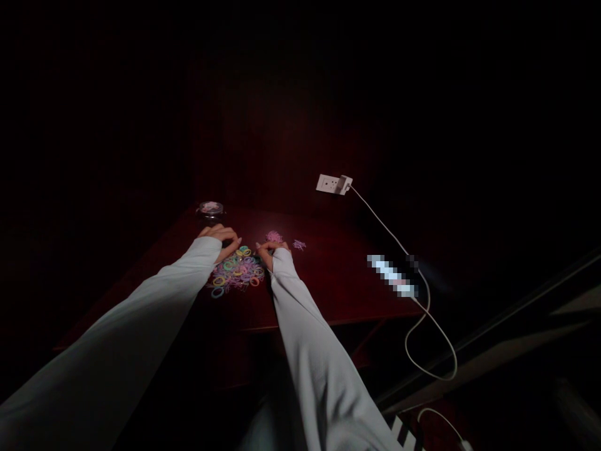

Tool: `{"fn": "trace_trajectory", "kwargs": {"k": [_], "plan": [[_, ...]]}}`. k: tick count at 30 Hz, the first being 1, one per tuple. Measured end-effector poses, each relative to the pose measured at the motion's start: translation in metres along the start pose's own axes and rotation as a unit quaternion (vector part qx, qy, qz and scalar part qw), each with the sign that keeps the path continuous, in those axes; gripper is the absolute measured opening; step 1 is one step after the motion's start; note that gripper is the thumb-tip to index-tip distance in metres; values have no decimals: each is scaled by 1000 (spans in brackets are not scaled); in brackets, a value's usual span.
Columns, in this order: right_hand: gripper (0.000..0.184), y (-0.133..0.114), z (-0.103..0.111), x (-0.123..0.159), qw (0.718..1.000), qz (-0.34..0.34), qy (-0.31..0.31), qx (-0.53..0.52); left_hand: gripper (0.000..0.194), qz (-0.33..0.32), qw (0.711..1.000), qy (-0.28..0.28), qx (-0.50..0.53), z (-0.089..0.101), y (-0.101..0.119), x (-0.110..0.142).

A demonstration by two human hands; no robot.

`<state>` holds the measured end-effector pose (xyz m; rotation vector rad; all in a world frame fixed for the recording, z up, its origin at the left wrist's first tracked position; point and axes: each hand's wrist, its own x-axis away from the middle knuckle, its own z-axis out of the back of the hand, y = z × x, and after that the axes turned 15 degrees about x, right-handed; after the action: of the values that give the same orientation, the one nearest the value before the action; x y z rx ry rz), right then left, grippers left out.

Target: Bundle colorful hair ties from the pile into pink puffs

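Observation:
A pile of small, multicoloured elastic hair ties [238, 270] lies on the dark red table [328, 275]. My left hand [221, 235] is at the pile's far left edge, its fingers bent and the tips drawn together. Across from it, my right hand [269, 253] is at the pile's right side with thumb and fingers pinched. Whatever either pinch holds is too small to make out. Just beyond my right hand sits a little heap of pink bands [273, 237], and a smaller purple heap [299, 245] lies to its right.
A round clear container [211, 210] with a lid stands behind my left hand. On the right of the table lies a blurred-out bright device [392, 275], with a white cable [382, 220] running to a charger in the wall socket [328, 183]. The surroundings are very dark.

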<state>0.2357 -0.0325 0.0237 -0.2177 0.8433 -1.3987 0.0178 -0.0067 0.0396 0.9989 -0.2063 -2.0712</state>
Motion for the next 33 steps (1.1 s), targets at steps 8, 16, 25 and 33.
{"fn": "trace_trajectory", "kwargs": {"k": [8,16,25,33], "plan": [[52,-2,-2,2,998,3,-11,69,32,-6,1000,-10,5,0,-1,-1],[51,-2,0,4,999,-1,-20,26,33,-12,1000,-14,-3,-1,-3,-1],[48,-1,-1,4,999,19,-27,-12,33,2,1000,-18,0,0,-2,-2],[12,1,-10,-2,996,42,-67,47,36,-1,1000,2,-17,-10,-15,-1]]}}
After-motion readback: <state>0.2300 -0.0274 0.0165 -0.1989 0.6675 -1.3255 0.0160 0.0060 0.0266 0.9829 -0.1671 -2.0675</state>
